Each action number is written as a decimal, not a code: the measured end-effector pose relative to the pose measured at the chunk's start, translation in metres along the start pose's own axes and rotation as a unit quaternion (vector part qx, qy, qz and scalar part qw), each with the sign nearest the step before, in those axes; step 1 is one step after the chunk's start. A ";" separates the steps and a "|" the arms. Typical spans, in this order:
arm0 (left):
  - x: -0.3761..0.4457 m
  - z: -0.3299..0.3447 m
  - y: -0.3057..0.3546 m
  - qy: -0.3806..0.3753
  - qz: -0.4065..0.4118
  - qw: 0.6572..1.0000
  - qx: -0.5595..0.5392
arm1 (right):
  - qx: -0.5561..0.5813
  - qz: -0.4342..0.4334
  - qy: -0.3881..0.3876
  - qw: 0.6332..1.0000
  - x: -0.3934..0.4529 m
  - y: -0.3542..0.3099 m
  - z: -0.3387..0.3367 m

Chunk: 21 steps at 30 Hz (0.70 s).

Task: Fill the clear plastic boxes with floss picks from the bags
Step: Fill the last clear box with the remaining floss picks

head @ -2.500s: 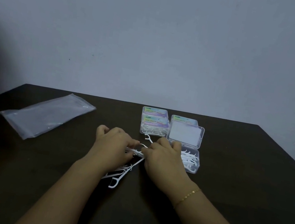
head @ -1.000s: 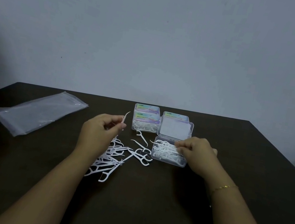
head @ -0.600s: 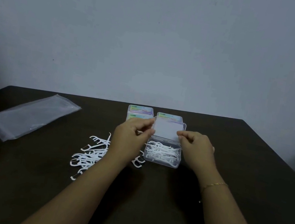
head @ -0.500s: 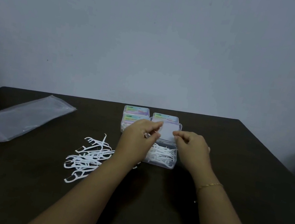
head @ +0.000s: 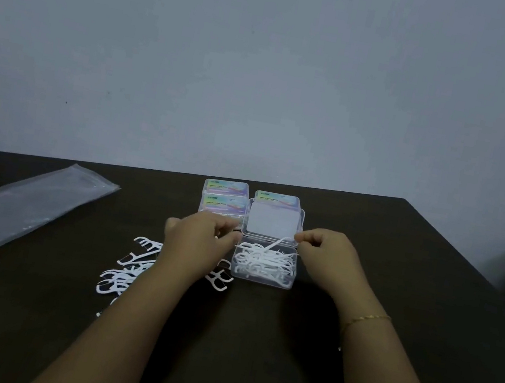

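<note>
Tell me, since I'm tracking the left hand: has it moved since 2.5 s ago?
Yes. The left hand went from the loose floss picks up to the open box, beside its left wall.

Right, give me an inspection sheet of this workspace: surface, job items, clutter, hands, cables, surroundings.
Surface: dark table, matte.
Job's things: open clear box partly filled with white floss picks, its lid raised behind it; loose floss picks piled left of the box; three closed labelled boxes at the back, two of them stacked.
Clutter: flat plastic bag at far left; contents cannot be told.
Hands: left hand hangs over the loose picks beside the box, fingers curled; any hold is hidden. Right hand pinches one floss pick over the open box.
Cables: nothing seen.
Surroundings: plain grey wall; dim light.
</note>
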State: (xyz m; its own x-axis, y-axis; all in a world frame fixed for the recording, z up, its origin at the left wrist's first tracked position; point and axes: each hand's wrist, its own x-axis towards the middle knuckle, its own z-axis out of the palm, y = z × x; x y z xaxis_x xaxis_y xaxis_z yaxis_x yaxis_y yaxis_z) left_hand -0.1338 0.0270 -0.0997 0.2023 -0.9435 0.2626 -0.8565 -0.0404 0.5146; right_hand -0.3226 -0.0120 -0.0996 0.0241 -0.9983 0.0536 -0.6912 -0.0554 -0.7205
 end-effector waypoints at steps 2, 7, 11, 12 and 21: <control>0.001 0.000 -0.003 -0.027 -0.023 0.999 0.016 | -0.023 0.004 -0.014 1.000 0.001 0.003 0.001; 0.002 0.002 -0.005 -0.065 -0.031 0.997 0.029 | -0.044 -0.026 -0.027 0.998 0.002 0.003 0.004; 0.005 0.004 -0.005 -0.070 -0.031 0.997 0.023 | -0.117 -0.048 -0.048 0.991 0.004 0.002 0.012; 0.005 0.004 -0.005 -0.071 -0.029 0.997 0.025 | -0.126 -0.053 -0.042 0.990 0.004 0.002 0.012; 0.004 0.009 -0.001 -0.073 -0.014 0.997 0.033 | -0.146 -0.065 -0.026 0.987 0.003 -0.003 0.010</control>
State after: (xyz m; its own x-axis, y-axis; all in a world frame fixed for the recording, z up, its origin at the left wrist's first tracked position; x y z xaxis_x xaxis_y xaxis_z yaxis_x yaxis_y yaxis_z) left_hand -0.1365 0.0208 -0.1062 0.1603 -0.9791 0.1253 -0.8815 -0.0849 0.4644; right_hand -0.3138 -0.0151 -0.1042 0.1577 -0.9832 0.0917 -0.8586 -0.1824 -0.4791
